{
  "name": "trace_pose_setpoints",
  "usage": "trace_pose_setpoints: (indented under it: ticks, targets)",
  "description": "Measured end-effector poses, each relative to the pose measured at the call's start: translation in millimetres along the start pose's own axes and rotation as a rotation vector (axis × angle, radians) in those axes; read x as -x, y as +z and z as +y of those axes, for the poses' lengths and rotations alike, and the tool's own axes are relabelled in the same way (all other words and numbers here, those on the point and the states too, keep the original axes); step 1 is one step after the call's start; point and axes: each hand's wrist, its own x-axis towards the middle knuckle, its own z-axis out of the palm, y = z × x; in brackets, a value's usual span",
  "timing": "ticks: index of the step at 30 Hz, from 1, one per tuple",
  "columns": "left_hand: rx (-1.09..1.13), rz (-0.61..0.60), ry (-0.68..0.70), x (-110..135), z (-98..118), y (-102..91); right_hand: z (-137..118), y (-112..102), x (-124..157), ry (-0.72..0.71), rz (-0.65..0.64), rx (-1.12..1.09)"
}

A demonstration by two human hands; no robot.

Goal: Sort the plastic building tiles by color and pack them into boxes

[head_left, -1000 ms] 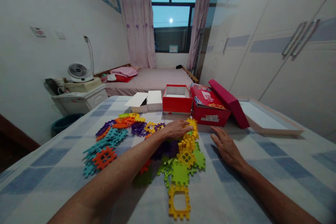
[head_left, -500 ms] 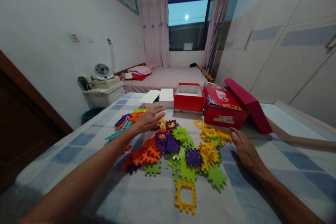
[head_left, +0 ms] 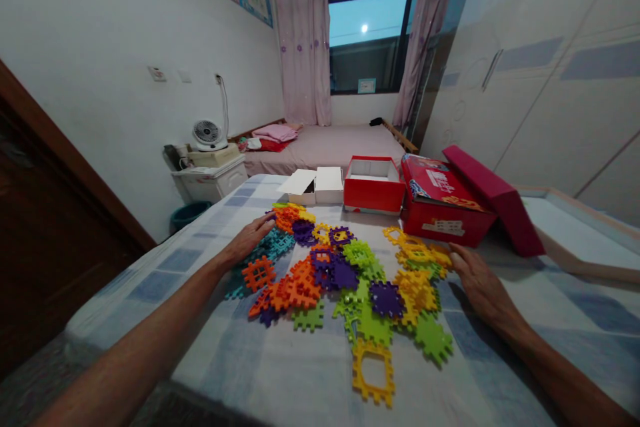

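A pile of flat, notched plastic building pieces lies on the checked cloth in front of me. My left hand rests at the pile's left edge, fingers stretched out against the teal pieces and close to some orange pieces. On the other side, my right hand has its fingers extended, fingertips at the edge of the yellow pieces. Neither hand grips a piece. Between them are more orange pieces, purple pieces and green pieces. One yellow frame piece lies nearest me.
Behind the pile stand a small white box, an open red box and a larger red carton with a dark red lid leaning on it. A shallow white tray lies at the right. Farther back is a bed.
My left hand has moved from above the pile to its left edge. The teal and orange pieces there sit closer to the rest. My right hand stays beside the yellow pieces; the view has shifted slightly.
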Motion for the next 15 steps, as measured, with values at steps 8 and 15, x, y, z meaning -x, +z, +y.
trace_pose_setpoints:
  ticks: [8, 15]
  targets:
    - [0.082, -0.125, 0.148, 4, 72, 55.1, 0, 3, 0, -0.036, -0.005, 0.01]
    - [-0.008, -0.283, 0.363, 4, 131, 124.9, -3, 4, 1, -0.065, 0.013, 0.007]
